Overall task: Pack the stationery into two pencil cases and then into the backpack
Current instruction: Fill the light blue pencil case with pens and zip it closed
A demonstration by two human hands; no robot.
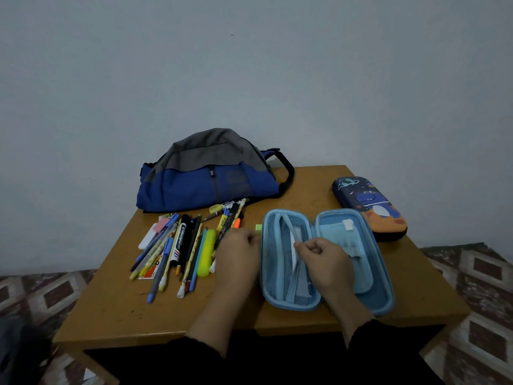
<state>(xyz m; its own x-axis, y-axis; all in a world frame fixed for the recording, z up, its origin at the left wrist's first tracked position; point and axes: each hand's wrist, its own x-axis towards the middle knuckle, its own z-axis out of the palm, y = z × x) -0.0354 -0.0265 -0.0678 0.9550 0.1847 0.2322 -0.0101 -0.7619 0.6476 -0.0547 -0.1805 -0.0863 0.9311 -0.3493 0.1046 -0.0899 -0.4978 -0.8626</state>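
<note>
A brown wooden table stood against a pale wall, with patterned floor on either side. At the table's far left lay a blue and grey backpack, zipped and slumped on its side. A light blue pencil case lay opened flat at the near right, its mesh-pocket half on the left. Just behind it, at the far right edge, sat a closed dark blue pencil case with a cartoon print. Between the backpack and the person, a loose pile of pens, pencils and markers was spread out, with a pink eraser at its far left. A small green eraser lay just beside the open case's far left corner. The left hand was beside the case's left rim, fingers curled; whether it held anything could not be told. The right hand was over the case, pinching the edge of the mesh pocket.
</note>
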